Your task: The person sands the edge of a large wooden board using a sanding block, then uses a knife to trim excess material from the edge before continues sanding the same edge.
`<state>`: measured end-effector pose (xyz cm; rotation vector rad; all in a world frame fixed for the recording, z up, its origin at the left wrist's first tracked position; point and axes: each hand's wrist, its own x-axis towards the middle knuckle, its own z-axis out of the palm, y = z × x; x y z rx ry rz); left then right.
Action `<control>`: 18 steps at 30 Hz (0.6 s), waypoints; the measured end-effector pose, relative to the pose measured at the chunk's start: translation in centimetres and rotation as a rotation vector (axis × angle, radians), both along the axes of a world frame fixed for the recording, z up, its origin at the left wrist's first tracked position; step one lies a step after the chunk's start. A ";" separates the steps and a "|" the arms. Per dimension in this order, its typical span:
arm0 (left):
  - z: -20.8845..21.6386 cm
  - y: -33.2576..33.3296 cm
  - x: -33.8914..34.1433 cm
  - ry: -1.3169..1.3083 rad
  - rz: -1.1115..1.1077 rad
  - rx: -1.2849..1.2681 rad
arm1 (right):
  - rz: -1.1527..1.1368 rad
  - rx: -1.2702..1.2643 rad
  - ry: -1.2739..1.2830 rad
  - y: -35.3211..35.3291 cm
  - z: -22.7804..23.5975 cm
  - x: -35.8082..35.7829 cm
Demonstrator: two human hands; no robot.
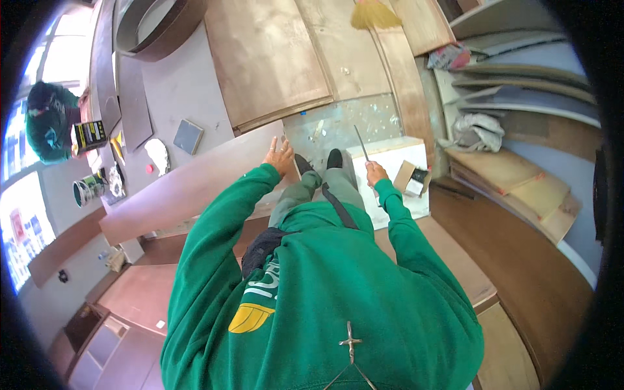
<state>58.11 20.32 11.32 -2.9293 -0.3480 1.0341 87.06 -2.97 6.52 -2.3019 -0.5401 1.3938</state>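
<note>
My left hand (279, 156) lies with fingers spread on the end of a long smooth brownish-pink board (188, 185), which slants across to the left. My right hand (376, 173) is closed around one end of a long, thin, dark strip-like tool (361, 142), perhaps a file. Its free end points up and away, over the edge of a white box-like block (390, 153). Close beside this hand, an opened small cardboard box (404, 177) with a black-and-white item sits on the block. My palm hides the tool's held end.
At left are a grey worktable (175, 91), a square dark pad (188, 136), a tin can (88, 190) and a person in dark green (49, 123). Wooden panels (266, 58) and a straw broom (375, 15) lie ahead. Shelves of sheets (526, 97) stand right.
</note>
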 end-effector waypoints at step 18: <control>-0.3 0.3 0.2 -0.437 1.315 0.000 | 0.330 0.038 0.153 23.3 5.1 7.7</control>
